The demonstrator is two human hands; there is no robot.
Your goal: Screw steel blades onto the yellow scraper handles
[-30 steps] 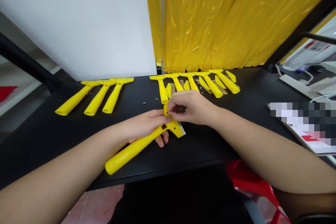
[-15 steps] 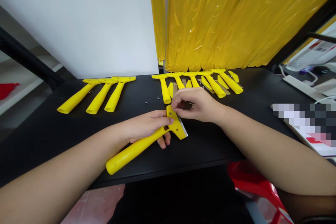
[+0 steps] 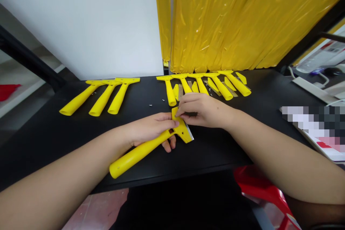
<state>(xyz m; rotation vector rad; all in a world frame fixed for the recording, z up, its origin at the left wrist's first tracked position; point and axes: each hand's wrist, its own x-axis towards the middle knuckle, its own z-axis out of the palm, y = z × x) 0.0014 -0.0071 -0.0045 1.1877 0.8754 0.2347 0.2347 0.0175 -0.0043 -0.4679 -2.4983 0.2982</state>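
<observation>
A yellow scraper (image 3: 140, 153) with a wide head and a metal blade along its right edge is gripped in my left hand (image 3: 155, 129). My left thumb lies on the head, with the fingers underneath and the handle pointing down left. My right hand (image 3: 195, 109) is closed in a pinch at the upper end of the head. Its fingertips cover the upper hole and the small screw in it. The lower hole of the head shows no screw. Beyond my hands, loose screws (image 3: 150, 105) lie on the black tabletop (image 3: 215, 151).
Three yellow scraper handles (image 3: 118, 97) lie at the back left. Several more handles (image 3: 221, 88) are at the back right, among small yellow plates (image 3: 212, 84) and thin brownish strips (image 3: 180, 92). A white panel (image 3: 107, 25) and yellow plastic sheeting (image 3: 229, 21) stand behind.
My right fingertips have come down onto the screw at the upper hole, which showed before and is now covered. My left hand and the scraper have hardly moved.
</observation>
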